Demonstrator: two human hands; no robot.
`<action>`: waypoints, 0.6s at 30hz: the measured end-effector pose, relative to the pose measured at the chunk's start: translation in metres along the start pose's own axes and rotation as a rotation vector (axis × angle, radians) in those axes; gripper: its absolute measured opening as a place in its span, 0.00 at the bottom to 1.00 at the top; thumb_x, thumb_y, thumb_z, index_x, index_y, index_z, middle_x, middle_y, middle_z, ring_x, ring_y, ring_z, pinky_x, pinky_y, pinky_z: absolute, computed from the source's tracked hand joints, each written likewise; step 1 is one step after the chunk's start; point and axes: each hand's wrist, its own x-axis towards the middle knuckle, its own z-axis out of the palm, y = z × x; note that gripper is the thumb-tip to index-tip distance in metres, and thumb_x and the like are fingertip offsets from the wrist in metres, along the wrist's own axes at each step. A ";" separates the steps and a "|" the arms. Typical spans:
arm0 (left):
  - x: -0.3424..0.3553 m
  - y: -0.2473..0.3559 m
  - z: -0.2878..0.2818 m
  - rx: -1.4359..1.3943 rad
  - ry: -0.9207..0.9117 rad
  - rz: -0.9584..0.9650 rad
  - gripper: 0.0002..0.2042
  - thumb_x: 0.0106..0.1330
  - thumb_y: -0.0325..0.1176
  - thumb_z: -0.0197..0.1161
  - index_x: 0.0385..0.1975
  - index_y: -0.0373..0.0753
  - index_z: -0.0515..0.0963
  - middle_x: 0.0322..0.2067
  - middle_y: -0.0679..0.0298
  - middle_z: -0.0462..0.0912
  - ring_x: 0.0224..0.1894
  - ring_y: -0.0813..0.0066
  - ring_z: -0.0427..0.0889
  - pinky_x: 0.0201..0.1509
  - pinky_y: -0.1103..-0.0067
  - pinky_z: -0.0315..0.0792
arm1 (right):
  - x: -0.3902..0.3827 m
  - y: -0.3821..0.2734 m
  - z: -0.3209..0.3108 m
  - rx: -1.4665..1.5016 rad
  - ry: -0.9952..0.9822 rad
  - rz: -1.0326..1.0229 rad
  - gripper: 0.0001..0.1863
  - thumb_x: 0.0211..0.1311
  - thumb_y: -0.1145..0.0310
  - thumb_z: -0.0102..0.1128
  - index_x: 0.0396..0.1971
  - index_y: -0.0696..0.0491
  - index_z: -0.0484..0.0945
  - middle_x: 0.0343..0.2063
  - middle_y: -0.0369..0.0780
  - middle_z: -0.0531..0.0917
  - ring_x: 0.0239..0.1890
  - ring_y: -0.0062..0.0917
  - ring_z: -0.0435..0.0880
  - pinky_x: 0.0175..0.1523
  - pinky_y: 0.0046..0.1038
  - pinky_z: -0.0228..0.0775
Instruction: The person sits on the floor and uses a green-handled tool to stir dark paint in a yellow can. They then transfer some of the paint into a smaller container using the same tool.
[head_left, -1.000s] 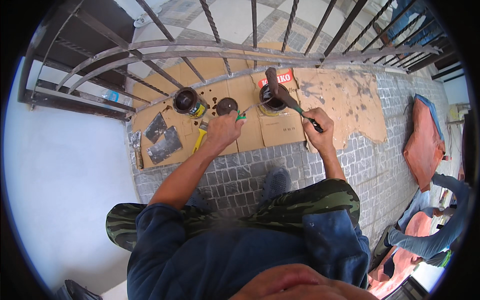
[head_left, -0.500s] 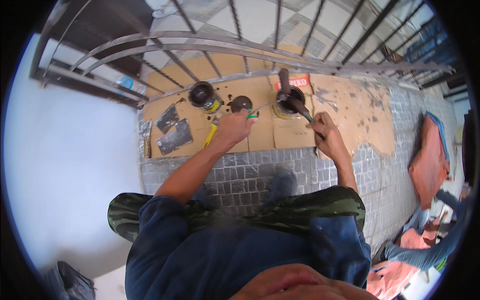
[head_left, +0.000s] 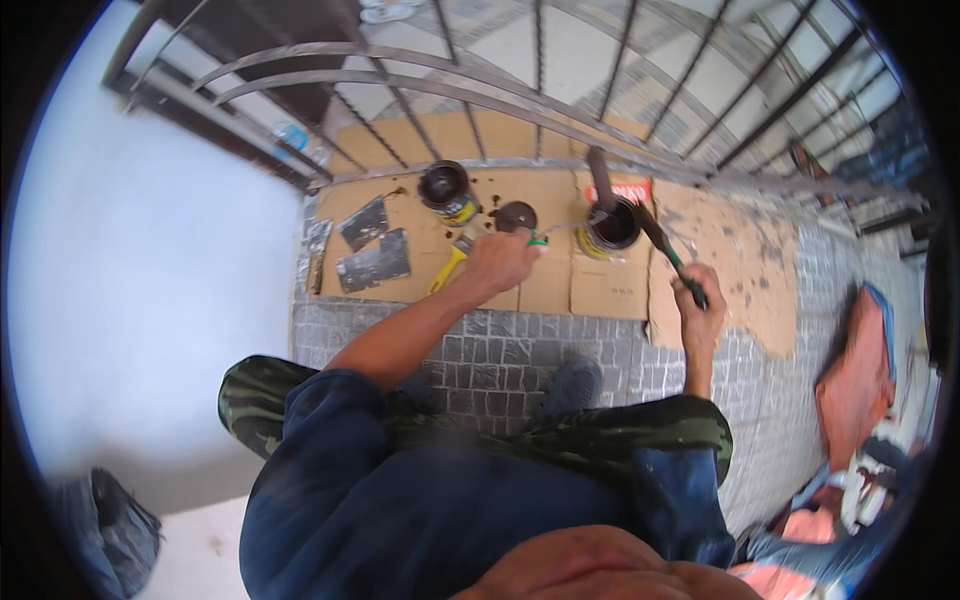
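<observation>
With the right hand (head_left: 700,310) gripping a loaded paintbrush (head_left: 668,252) over the open paint can (head_left: 610,227) (near the cardboard's (head_left: 600,290) far edge), and the left hand (head_left: 500,262) closed on a green-handled tool (head_left: 537,240), drips could likely spot the paving.

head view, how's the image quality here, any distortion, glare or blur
Head view: heavy fisheye bending, the metal railing bars curve toward a black round rim; the white wall at left is washed out bright; daylight is even, with no hard shadows; the right hand with the paintbrush and the paint can are fairly sharp, while the lower edge near the camera is blurred.
</observation>
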 end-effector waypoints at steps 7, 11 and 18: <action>0.001 0.002 0.010 -0.115 -0.008 -0.021 0.25 0.73 0.55 0.52 0.33 0.34 0.76 0.27 0.45 0.82 0.35 0.42 0.82 0.40 0.53 0.71 | -0.008 0.012 0.033 0.527 0.200 0.435 0.11 0.61 0.81 0.60 0.44 0.60 0.80 0.31 0.36 0.83 0.36 0.20 0.85 0.43 0.21 0.73; 0.003 0.001 0.011 -0.192 -0.074 -0.044 0.26 0.74 0.55 0.50 0.31 0.34 0.75 0.27 0.46 0.81 0.35 0.42 0.80 0.40 0.55 0.69 | -0.007 0.015 0.035 0.666 0.262 0.461 0.12 0.61 0.80 0.60 0.46 0.61 0.79 0.32 0.37 0.83 0.35 0.21 0.85 0.40 0.21 0.71; 0.005 0.002 0.007 -0.239 -0.118 0.043 0.26 0.75 0.56 0.50 0.30 0.34 0.73 0.25 0.50 0.78 0.32 0.51 0.81 0.38 0.59 0.70 | -0.004 0.020 0.026 0.603 0.230 0.496 0.11 0.62 0.78 0.60 0.45 0.62 0.79 0.32 0.38 0.82 0.33 0.24 0.86 0.45 0.26 0.78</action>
